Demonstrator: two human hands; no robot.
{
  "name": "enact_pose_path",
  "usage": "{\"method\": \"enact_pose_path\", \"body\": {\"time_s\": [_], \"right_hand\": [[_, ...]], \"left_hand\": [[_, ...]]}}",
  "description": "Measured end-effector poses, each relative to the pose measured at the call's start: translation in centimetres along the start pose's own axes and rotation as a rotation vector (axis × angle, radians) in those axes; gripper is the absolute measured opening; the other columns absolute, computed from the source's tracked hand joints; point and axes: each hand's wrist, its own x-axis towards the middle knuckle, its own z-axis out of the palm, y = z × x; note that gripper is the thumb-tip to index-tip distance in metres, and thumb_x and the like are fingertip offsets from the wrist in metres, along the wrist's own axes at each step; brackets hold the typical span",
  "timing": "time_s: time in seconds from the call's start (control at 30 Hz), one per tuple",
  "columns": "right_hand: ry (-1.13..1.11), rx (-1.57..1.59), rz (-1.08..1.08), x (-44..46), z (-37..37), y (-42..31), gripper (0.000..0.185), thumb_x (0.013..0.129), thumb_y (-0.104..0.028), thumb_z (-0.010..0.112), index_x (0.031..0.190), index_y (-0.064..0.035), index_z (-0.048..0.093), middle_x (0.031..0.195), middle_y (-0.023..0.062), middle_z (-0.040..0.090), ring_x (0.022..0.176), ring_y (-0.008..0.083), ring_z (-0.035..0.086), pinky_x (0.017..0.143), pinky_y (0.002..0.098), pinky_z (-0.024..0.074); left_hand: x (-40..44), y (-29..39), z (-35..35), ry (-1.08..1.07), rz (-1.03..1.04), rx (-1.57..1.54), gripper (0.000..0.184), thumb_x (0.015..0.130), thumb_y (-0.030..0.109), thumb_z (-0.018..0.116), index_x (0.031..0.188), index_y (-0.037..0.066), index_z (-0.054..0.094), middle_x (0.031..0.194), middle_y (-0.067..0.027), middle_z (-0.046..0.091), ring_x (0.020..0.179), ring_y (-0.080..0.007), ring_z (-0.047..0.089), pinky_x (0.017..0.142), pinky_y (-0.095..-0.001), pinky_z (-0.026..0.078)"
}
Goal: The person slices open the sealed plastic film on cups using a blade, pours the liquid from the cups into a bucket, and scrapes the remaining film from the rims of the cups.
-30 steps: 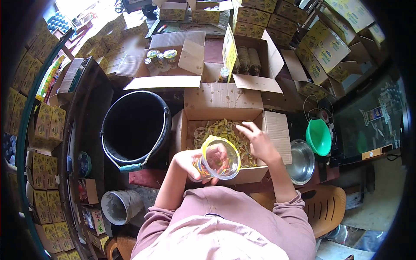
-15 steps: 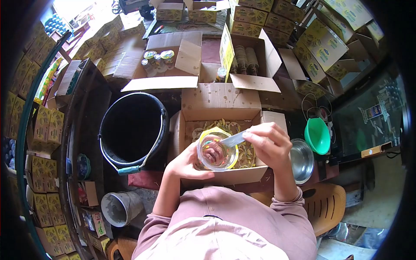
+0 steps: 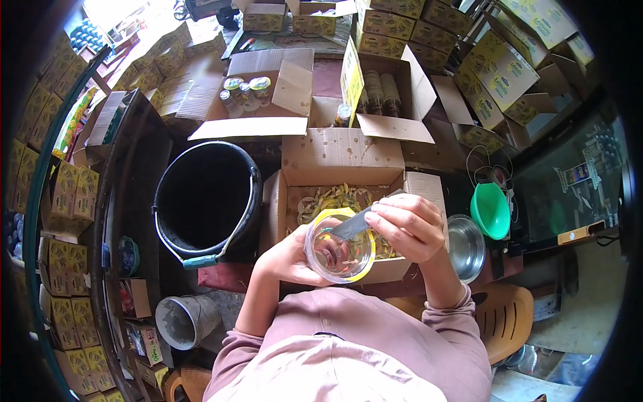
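My left hand [image 3: 288, 260] is wrapped round a clear plastic cup [image 3: 343, 266] with a yellow band, its open mouth tilted up toward me. In my right hand [image 3: 411, 229] is a flat grey blade [image 3: 352, 224], pinched between fingers and thumb. The blade reaches over the cup's rim, its tip at or inside the yellow-edged wall; exact contact I cannot tell. Beneath both hands stands an open cardboard box [image 3: 343, 142], with yellow strips and scraps [image 3: 335, 197] lying in it.
A black bucket [image 3: 161, 201] stands left, a grey bucket [image 3: 194, 315] below it. On the right are a metal bowl [image 3: 474, 249] and a green bowl [image 3: 491, 211]. Ahead, open cartons [image 3: 251, 127] hold several filled jars [image 3: 260, 87]. Stacked yellow boxes [image 3: 502, 67] line the sides.
The cup has shifted slightly right and down and turned a little. My right hand has moved a little left, and the blade now slants more steeply down toward the cup.
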Motion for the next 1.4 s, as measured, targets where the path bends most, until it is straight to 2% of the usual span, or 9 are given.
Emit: {"method": "enact_pose_path", "body": {"time_s": [0.27,0.4,0.6,0.7,0.9,1.0,1.1,1.3,1.4], "right_hand": [[0.035,0.032,0.002,0.1,-0.2,-0.2,0.010,0.064,-0.005,0.066,0.074,-0.0032,0.067,0.073,0.0061,0.062,0.067,0.0177,0.061,0.060,0.0279,0.0534],[0.014,0.030,0.024,-0.2,-0.3,-0.4,0.019,0.062,-0.009,0.069,0.081,-0.0060,0.067,0.079,0.0040,0.062,0.073,0.0156,0.061,0.064,0.0270,0.0531],[0.050,0.051,0.024,-0.4,0.1,-0.4,0.020,0.062,-0.009,0.069,0.081,-0.0059,0.067,0.079,0.0041,0.062,0.074,0.0160,0.061,0.065,0.0274,0.0534],[0.080,0.074,0.033,-0.6,0.4,-0.4,0.019,0.062,-0.009,0.069,0.081,-0.0056,0.067,0.079,0.0044,0.062,0.074,0.0162,0.061,0.065,0.0278,0.0536],[0.081,0.068,0.024,-0.5,0.3,-0.5,0.019,0.062,-0.008,0.068,0.080,-0.0052,0.067,0.079,0.0046,0.062,0.074,0.0165,0.061,0.065,0.0281,0.0535],[0.021,0.079,-0.005,-0.1,-0.4,-0.2,0.010,0.064,-0.005,0.066,0.074,-0.0030,0.067,0.073,0.0063,0.062,0.066,0.0179,0.062,0.060,0.0285,0.0536],[-0.010,0.048,0.018,-0.3,-0.8,-0.3,0.019,0.062,-0.009,0.067,0.081,-0.0052,0.067,0.077,0.0043,0.062,0.072,0.0159,0.061,0.065,0.0276,0.0532],[-0.006,0.039,0.008,-0.6,-0.4,-0.3,0.021,0.060,-0.010,0.068,0.081,-0.0054,0.067,0.077,0.0042,0.062,0.073,0.0155,0.061,0.065,0.0271,0.0530],[-0.025,0.057,0.023,-0.8,-0.2,-0.3,0.021,0.060,-0.010,0.067,0.081,-0.0055,0.067,0.078,0.0044,0.062,0.073,0.0155,0.062,0.065,0.0272,0.0529]], "left_hand": [[0.2,0.6,0.2,-0.002,-0.007,0.037,0.070,0.060,0.011,0.076,0.117,-0.001,0.039,0.085,-0.0050,0.057,0.075,-0.0088,0.054,0.067,-0.0224,0.045],[0.1,0.6,0.6,0.005,-0.031,-0.003,0.071,0.060,0.013,0.076,0.118,-0.002,0.039,0.088,-0.0052,0.056,0.077,-0.0092,0.053,0.069,-0.0232,0.045],[-0.1,0.4,0.9,-0.012,-0.077,-0.041,0.077,0.058,0.016,0.077,0.121,-0.002,0.037,0.095,-0.0067,0.054,0.084,-0.0118,0.053,0.074,-0.0263,0.044],[0.3,0.2,1.0,-0.017,0.052,0.044,0.077,0.059,0.016,0.077,0.121,-0.002,0.036,0.097,-0.0070,0.053,0.084,-0.0122,0.052,0.075,-0.0261,0.044],[-0.1,0.2,1.3,-0.049,-0.057,-0.156,0.075,0.062,0.014,0.076,0.122,-0.001,0.034,0.097,-0.0078,0.053,0.082,-0.0118,0.053,0.072,-0.0259,0.044],[-0.2,0.4,1.0,-0.058,-0.160,-0.231,0.072,0.064,0.011,0.075,0.121,-0.001,0.033,0.095,-0.0068,0.053,0.080,-0.0104,0.052,0.069,-0.0245,0.044],[0.0,0.6,0.8,-0.077,-0.109,-0.169,0.069,0.065,0.010,0.073,0.121,-0.001,0.034,0.094,-0.0059,0.053,0.078,-0.0093,0.052,0.068,-0.0232,0.043],[0.0,0.3,1.2,-0.072,-0.204,-0.281,0.068,0.067,0.011,0.072,0.121,-0.001,0.033,0.092,-0.0054,0.053,0.086,-0.0107,0.050,0.073,-0.0257,0.042],[0.0,-0.2,1.2,-0.096,-0.273,-0.398,0.061,0.068,0.012,0.071,0.118,0.000,0.038,0.091,-0.0046,0.053,0.088,-0.0111,0.048,0.076,-0.0260,0.041]]}}
